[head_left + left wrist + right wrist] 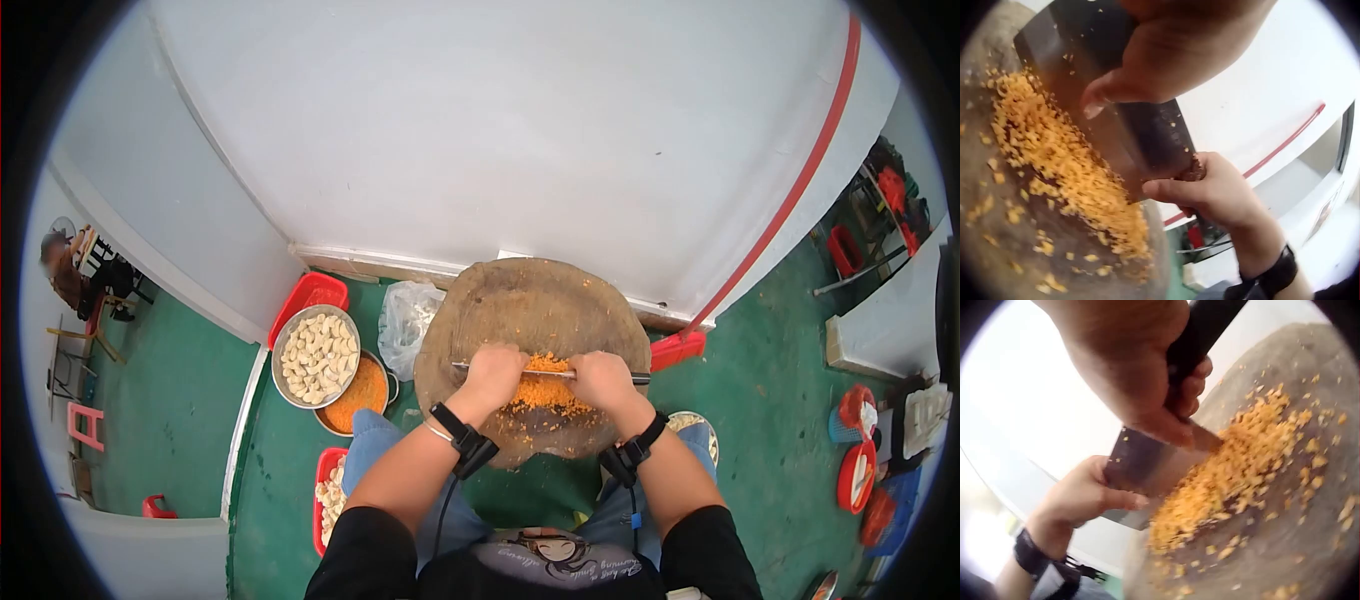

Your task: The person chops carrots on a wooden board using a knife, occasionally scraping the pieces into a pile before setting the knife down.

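Chopping seems underway, the left hand (494, 373) pinching the far end of the cleaver (1160, 140) and the right hand (604, 380) curled round its handle (1207, 331), against chopped orange bits (548, 398) on the chopping block (530, 290); another cut calls for fingertips above the edge.

Orange bits (548, 392), apparently brown chopping block (520, 300), green floor (170, 400), red-striped white wall (520, 130).

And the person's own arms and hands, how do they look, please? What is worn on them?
The left hand and right hand have no gloves. The sleeves are short and black. Each wrist has a black strap with a boxy black device and thin black cable; a small blue piece sits on the right one's cable. The left wrist also has a thin, pale bangle.
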A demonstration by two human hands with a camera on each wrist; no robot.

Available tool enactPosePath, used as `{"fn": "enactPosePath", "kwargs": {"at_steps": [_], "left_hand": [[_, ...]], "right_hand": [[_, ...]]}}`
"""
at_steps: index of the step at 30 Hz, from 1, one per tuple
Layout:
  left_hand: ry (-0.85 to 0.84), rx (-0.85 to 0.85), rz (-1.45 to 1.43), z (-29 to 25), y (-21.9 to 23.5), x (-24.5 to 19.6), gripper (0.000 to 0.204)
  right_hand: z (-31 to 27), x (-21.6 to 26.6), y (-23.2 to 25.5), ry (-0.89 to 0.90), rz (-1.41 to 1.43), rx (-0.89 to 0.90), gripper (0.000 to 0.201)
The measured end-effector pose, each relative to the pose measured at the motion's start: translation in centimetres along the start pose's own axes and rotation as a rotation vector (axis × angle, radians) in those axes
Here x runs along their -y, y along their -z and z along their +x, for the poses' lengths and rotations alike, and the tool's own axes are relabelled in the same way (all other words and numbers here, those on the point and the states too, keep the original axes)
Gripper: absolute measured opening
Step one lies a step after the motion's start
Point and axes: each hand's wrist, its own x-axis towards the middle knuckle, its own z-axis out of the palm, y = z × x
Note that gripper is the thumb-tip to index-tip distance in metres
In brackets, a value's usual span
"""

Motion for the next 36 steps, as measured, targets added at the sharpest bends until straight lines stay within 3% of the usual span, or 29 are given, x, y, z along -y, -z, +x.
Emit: {"fn": "enactPosePath", "kwargs": {"at_steps": [12,15,19,22,36], "left_hand": [[-0.031,-0.029,-0.036,-0.7,1.2,-0.5,0.004],[-0.04,-0.001,-0.018,-1.0,-0.2,-0.3,0.004],[-0.053,-0.009,-0.022,-1.0,1.7,-0.7,0.005],[-0.027,0.035,-0.005,-0.8,-0.2,-0.5,0.005],[-0.054,-0.078,-0.037,0.1,0.6,-0.2,0.004]], "right_hand": [[-1.3,1.1,1.7,-0.021,0.033,0.003,0.018],[-0.8,0.4,-0.3,-0.008,0.002,0.072,0.019],[-1.1,0.6,0.5,0.009,0.021,0.03,0.02],[-1.5,0.6,0.2,-0.003,0.012,0.048,0.021],[-0.9,0.4,1.4,-0.04,0.031,-0.019,0.017]]}}
